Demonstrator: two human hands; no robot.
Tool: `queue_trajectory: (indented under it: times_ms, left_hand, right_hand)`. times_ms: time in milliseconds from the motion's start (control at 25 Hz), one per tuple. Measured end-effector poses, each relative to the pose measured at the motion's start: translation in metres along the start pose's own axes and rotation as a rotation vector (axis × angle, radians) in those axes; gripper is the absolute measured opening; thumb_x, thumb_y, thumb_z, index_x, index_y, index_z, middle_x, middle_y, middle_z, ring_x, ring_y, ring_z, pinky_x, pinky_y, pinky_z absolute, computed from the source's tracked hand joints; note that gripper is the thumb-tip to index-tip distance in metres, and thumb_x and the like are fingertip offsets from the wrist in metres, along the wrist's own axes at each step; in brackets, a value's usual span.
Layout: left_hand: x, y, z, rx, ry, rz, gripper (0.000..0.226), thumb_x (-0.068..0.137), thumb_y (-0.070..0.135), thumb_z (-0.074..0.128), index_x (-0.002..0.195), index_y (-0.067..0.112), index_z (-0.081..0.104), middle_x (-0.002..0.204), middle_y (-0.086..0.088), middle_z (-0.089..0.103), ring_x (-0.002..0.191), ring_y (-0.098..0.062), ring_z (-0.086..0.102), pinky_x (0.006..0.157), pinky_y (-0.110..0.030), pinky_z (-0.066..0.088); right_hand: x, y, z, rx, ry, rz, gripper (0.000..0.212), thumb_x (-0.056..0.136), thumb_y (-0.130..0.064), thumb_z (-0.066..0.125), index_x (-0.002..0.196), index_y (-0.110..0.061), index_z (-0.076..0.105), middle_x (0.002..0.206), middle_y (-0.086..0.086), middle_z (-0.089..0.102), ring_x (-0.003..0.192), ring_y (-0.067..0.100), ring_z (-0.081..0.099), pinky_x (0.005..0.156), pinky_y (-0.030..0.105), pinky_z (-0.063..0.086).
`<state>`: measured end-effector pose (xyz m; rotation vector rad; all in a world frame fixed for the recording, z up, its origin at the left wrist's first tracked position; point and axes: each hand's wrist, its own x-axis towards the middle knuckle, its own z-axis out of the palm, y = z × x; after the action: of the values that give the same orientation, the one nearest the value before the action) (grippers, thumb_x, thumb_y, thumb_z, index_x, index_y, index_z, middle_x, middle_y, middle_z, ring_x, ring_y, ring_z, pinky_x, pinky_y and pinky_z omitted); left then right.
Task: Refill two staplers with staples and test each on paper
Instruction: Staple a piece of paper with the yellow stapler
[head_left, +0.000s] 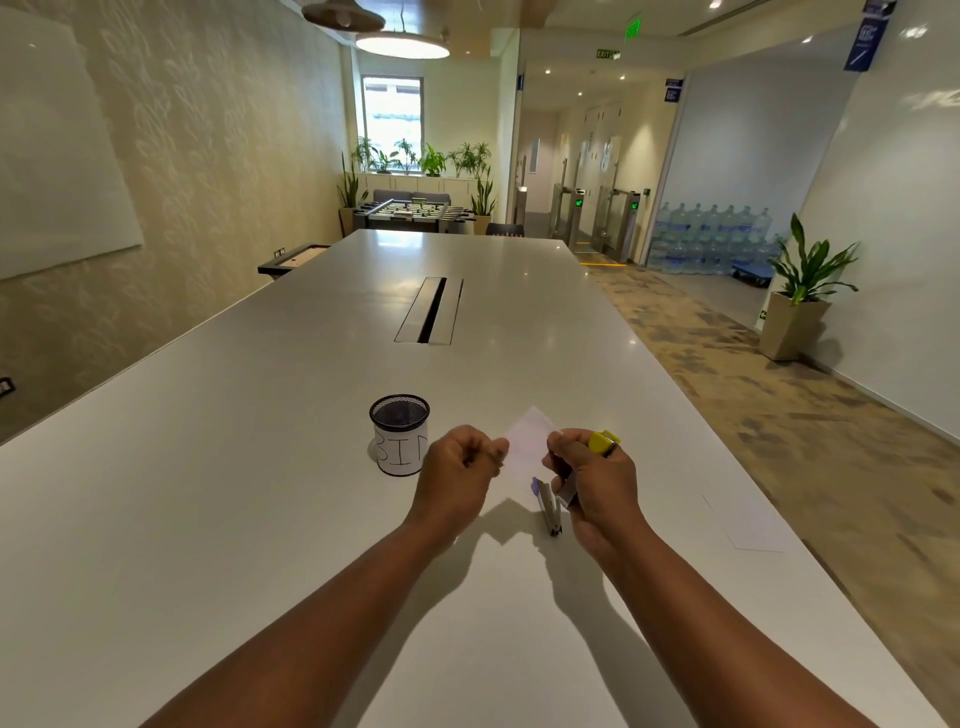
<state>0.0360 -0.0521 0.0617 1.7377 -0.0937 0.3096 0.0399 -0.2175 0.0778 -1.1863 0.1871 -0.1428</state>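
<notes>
A yellow stapler (602, 443) is held in the right hand (597, 488), the grip wrapped tight around its body, so that only the yellow end is seen poking out past the knuckles on the far side. Below that grip a metal part (567, 491) of the stapler is seen jutting down toward the worktop (260, 519); whether it is the opened magazine cannot be told. Just left of the right grip and slightly nearer the camera, a second stapler (548, 506), silver with a purple tip, is seen lying on the worktop, close to the fingers (556, 486); contact cannot be made out.

The left hand (457, 467) is curled, its grip pinched together on something thin and dark at the fingertips (493, 457); what it is cannot be told, being too small. Between the two grips and just beyond them, a white sheet of paper (527, 441) is seen, its far corner pointing away; whether it is lifted or flat cannot be judged.

Left of the left grip, just beside it, a black mesh cup (400, 434) is stood upright on the worktop, wrapped in a white label marked "BIN". Well off to the right of the right grip, another pale sheet (748, 525) is lying flat on the worktop.
</notes>
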Motion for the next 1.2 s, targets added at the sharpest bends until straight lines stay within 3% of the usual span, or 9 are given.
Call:
queue_trajectory:
  times_ms: [160, 240, 320, 400, 520, 600, 800, 960, 1200]
  left_hand:
    - [0.012, 0.010, 0.001, -0.183, 0.181, -0.071, 0.024, 0.097, 0.027, 0.068, 0.083, 0.007, 0.064, 0.069, 0.003, 0.073, 0.064, -0.005, 0.067, 0.061, -0.022, 0.058]
    - [0.017, 0.014, -0.001, -0.241, 0.195, -0.105, 0.018, 0.098, 0.026, 0.067, 0.091, 0.010, 0.063, 0.072, 0.004, 0.076, 0.065, -0.004, 0.071, 0.056, -0.022, 0.058]
    - [0.018, 0.017, -0.005, -0.268, 0.132, -0.108, 0.009, 0.097, 0.018, 0.068, 0.100, 0.019, 0.059, 0.074, 0.011, 0.077, 0.069, 0.000, 0.073, 0.056, -0.020, 0.058]
    - [0.018, 0.017, -0.009, -0.299, 0.023, -0.126, 0.030, 0.094, 0.006, 0.070, 0.109, 0.025, 0.052, 0.082, 0.007, 0.078, 0.079, -0.006, 0.076, 0.062, -0.025, 0.060]
    - [0.018, 0.017, -0.012, -0.320, -0.079, -0.139, 0.031, 0.090, -0.001, 0.072, 0.104, 0.022, 0.057, 0.098, -0.007, 0.076, 0.091, -0.028, 0.077, 0.067, -0.031, 0.061]
    - [0.017, 0.020, -0.012, -0.284, -0.079, -0.115, 0.023, 0.090, -0.003, 0.071, 0.098, 0.018, 0.065, 0.103, -0.013, 0.071, 0.094, -0.026, 0.076, 0.067, -0.029, 0.060]
    - [0.019, 0.025, -0.016, -0.293, -0.045, -0.091, 0.021, 0.091, -0.003, 0.070, 0.099, 0.016, 0.070, 0.094, -0.014, 0.069, 0.083, -0.020, 0.076, 0.066, -0.025, 0.060]
    - [0.020, 0.025, -0.016, -0.301, -0.029, -0.119, 0.019, 0.091, -0.001, 0.071, 0.099, 0.016, 0.069, 0.096, -0.018, 0.068, 0.083, -0.020, 0.076, 0.065, -0.026, 0.060]
    - [0.019, 0.020, -0.016, -0.224, -0.056, -0.093, 0.017, 0.088, 0.003, 0.076, 0.095, 0.017, 0.069, 0.078, -0.018, 0.059, 0.076, -0.026, 0.068, 0.073, -0.033, 0.062]
  right_hand:
    - [-0.001, 0.005, -0.002, -0.114, -0.119, 0.007, 0.007, 0.080, -0.005, 0.075, 0.079, -0.002, 0.069, 0.069, 0.012, 0.070, 0.062, 0.024, 0.061, 0.065, 0.038, 0.048]
    - [-0.003, 0.006, -0.002, -0.164, -0.171, 0.028, 0.020, 0.068, -0.016, 0.077, 0.080, 0.000, 0.069, 0.069, 0.013, 0.069, 0.063, 0.027, 0.058, 0.066, 0.039, 0.045]
    - [-0.003, 0.005, -0.003, -0.170, -0.176, 0.039, 0.022, 0.062, -0.020, 0.077, 0.076, -0.005, 0.070, 0.071, 0.014, 0.070, 0.062, 0.025, 0.059, 0.066, 0.038, 0.046]
    - [-0.001, 0.004, -0.003, -0.154, -0.176, 0.031, 0.011, 0.065, -0.017, 0.077, 0.071, -0.009, 0.072, 0.075, 0.015, 0.071, 0.060, 0.024, 0.060, 0.068, 0.041, 0.047]
    - [0.003, 0.003, -0.004, -0.146, -0.163, 0.024, 0.007, 0.076, -0.009, 0.077, 0.078, -0.007, 0.071, 0.080, 0.019, 0.070, 0.058, 0.025, 0.060, 0.070, 0.044, 0.047]
    - [0.003, 0.001, -0.003, -0.158, -0.161, 0.030, 0.008, 0.082, -0.010, 0.077, 0.082, -0.008, 0.069, 0.085, 0.019, 0.073, 0.058, 0.025, 0.059, 0.069, 0.042, 0.049]
    - [-0.007, 0.001, 0.001, -0.227, -0.249, 0.142, 0.052, 0.082, -0.046, 0.080, 0.107, -0.012, 0.050, 0.095, 0.013, 0.069, 0.056, 0.015, 0.050, 0.049, 0.029, 0.044]
    - [-0.014, 0.001, 0.004, -0.111, -0.377, 0.240, 0.050, 0.088, -0.049, 0.072, 0.119, -0.017, 0.049, 0.101, 0.011, 0.064, 0.063, 0.015, 0.052, 0.053, 0.030, 0.042]
    - [-0.016, 0.004, 0.010, -0.153, -0.387, 0.076, 0.051, 0.080, -0.046, 0.076, 0.119, -0.015, 0.062, 0.100, 0.004, 0.070, 0.076, 0.016, 0.060, 0.060, 0.030, 0.052]
